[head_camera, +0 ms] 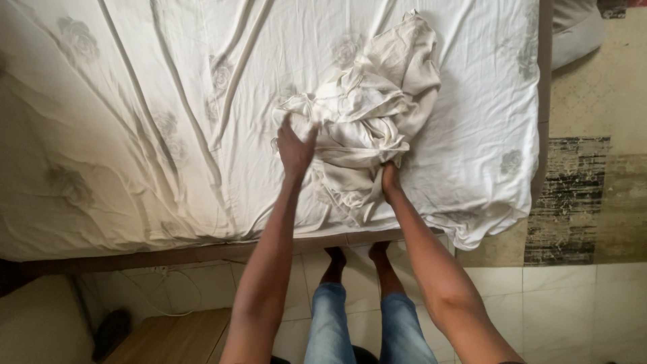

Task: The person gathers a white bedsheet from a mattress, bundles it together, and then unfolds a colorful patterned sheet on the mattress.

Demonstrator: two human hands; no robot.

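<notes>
A crumpled white cloth (377,108) lies bunched on a bed covered by a white sheet (135,135) with faint flower prints. My left hand (294,149) rests on the cloth's left edge, fingers spread and gripping a fold. My right hand (389,176) is partly buried under the lower part of the bundle, closed on the fabric; its fingers are hidden. Both arms stretch forward over the bed's near edge.
The bed's near edge (202,253) runs across the lower frame. My bare feet (357,259) stand on pale floor tiles below it. A patterned rug (573,195) lies to the right, a wooden surface (175,337) and a dark slipper (111,330) lower left.
</notes>
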